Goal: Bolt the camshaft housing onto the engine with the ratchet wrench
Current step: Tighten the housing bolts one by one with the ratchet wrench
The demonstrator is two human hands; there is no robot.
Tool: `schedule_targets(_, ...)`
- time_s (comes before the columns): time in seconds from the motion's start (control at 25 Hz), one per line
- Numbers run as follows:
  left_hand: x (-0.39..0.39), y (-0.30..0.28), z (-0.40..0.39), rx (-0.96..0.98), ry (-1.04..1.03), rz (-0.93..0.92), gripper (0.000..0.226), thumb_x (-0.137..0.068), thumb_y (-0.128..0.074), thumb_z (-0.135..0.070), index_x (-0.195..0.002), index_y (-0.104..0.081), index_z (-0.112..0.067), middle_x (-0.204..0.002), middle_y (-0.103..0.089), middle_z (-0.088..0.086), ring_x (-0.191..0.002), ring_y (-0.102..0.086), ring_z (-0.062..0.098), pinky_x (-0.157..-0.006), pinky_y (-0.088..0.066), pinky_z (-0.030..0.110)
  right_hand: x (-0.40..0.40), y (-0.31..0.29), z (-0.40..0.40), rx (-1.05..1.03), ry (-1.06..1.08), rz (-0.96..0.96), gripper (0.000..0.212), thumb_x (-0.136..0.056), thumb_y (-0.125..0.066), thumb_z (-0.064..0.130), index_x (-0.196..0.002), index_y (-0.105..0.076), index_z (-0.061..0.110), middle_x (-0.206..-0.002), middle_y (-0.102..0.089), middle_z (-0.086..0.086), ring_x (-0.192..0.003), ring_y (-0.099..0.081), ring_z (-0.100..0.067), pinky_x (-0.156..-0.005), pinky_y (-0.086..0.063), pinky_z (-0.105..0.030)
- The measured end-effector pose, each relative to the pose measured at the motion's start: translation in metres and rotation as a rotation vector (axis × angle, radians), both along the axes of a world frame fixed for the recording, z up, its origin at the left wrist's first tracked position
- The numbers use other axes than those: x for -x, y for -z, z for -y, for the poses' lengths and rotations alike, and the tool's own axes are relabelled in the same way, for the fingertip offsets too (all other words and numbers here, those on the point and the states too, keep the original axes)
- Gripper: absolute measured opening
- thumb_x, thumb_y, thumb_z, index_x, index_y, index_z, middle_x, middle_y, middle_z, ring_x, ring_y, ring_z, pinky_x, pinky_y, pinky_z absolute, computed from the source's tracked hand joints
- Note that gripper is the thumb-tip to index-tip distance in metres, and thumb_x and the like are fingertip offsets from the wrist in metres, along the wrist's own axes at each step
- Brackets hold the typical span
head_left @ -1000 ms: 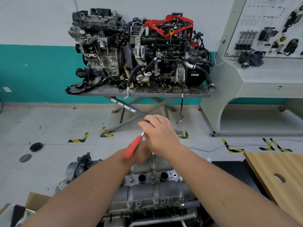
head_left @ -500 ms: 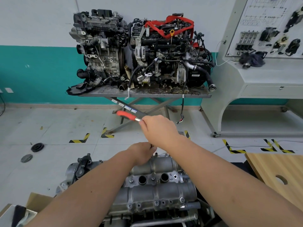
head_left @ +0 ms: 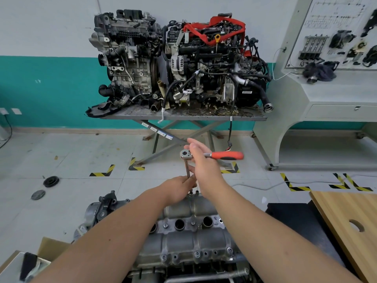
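We stand on a pale tiled floor (head_left: 61,201) marked with yellow-black corner tape, facing a white and teal wall. Our right hand (head_left: 201,160) is above the camshaft housing (head_left: 189,237), fingers loosely extended, holding the ratchet wrench (head_left: 212,155) near its head; the red handle sticks out level to the right. From the wrench head a long extension bar (head_left: 187,170) drops straight down to the housing's far edge. Our left hand (head_left: 179,186) pinches that bar low down, just above the housing, and hides where the bar meets the bolt. The housing lies on the engine directly below us, between our forearms. Beyond it, two other engines (head_left: 179,64) sit on a scissor-leg metal table (head_left: 183,116). Right of the housing lies a wooden board (head_left: 350,231); far right stands a grey display console (head_left: 326,94). Left of the housing, two dark discs (head_left: 51,181) lie on the floor.
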State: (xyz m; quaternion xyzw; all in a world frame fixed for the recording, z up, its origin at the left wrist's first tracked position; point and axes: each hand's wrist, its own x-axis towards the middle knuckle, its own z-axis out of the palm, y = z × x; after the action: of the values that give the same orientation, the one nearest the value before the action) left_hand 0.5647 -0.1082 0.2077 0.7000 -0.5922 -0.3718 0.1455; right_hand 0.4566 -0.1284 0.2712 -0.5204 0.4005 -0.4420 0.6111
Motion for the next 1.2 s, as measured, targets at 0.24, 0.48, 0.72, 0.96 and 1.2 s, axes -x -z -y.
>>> schedule_targets(0.24,-0.005,-0.016,0.003,-0.028,-0.074,0.077,0.027,-0.099,-0.043,-0.021,-0.110,-0.062,-0.006,-0.116,-0.064,0.019,-0.104,-0.059,0.028,-0.098,-0.047,0.045,0.002,0.012,-0.002,0.662,0.032,-0.241,0.034,-0.101,-0.052,0.015,-0.131,-0.063,0.026,-0.148,-0.048,0.000,-0.136,-0.045,-0.010,-0.112,-0.036,-0.024)
schedule_targets(0.48,-0.002,-0.033,0.018,0.142,0.002,0.054,0.035,-0.090,-0.037,0.023,-0.108,-0.056,0.000,-0.100,-0.056,0.017,-0.106,-0.053,0.018,-0.093,-0.044,0.032,0.012,0.010,0.007,1.360,0.110,-0.782,0.039,-0.079,-0.048,0.008,-0.109,-0.073,0.005,-0.108,-0.069,-0.012,-0.102,-0.063,-0.036,-0.085,-0.053,-0.046)
schedule_targets(0.72,0.003,-0.018,-0.008,0.118,0.141,0.045,0.024,-0.106,-0.028,-0.017,-0.097,-0.047,-0.029,-0.088,-0.048,-0.004,-0.072,-0.044,0.000,-0.063,-0.038,0.008,0.024,-0.004,0.006,1.313,-0.076,-1.115,0.061,-0.095,-0.037,0.046,-0.147,-0.046,0.015,-0.113,-0.057,-0.009,-0.094,-0.053,-0.031,-0.087,-0.044,-0.042)
schedule_targets(0.96,-0.007,-0.010,-0.008,0.055,-0.002,0.030,0.047,-0.083,-0.028,-0.059,-0.097,-0.062,-0.030,-0.085,-0.060,-0.003,-0.072,-0.050,0.019,-0.070,-0.052,0.038,0.025,-0.019,0.011,1.307,-0.224,-1.209,0.053,-0.105,-0.027,0.044,-0.151,-0.040,0.021,-0.111,-0.056,-0.007,-0.097,-0.052,-0.027,-0.089,-0.037,-0.038)
schedule_targets(1.2,-0.004,-0.016,-0.014,0.054,0.102,0.121,0.062,-0.065,-0.022,-0.084,-0.091,-0.060,-0.043,-0.109,-0.058,-0.017,-0.099,-0.055,0.005,-0.066,-0.047,0.029,-0.001,-0.043,0.011,0.722,-0.267,-1.208,0.033,-0.107,-0.030,0.036,-0.095,-0.054,0.017,-0.087,-0.058,-0.002,-0.083,-0.058,-0.027,-0.068,-0.045,-0.037)
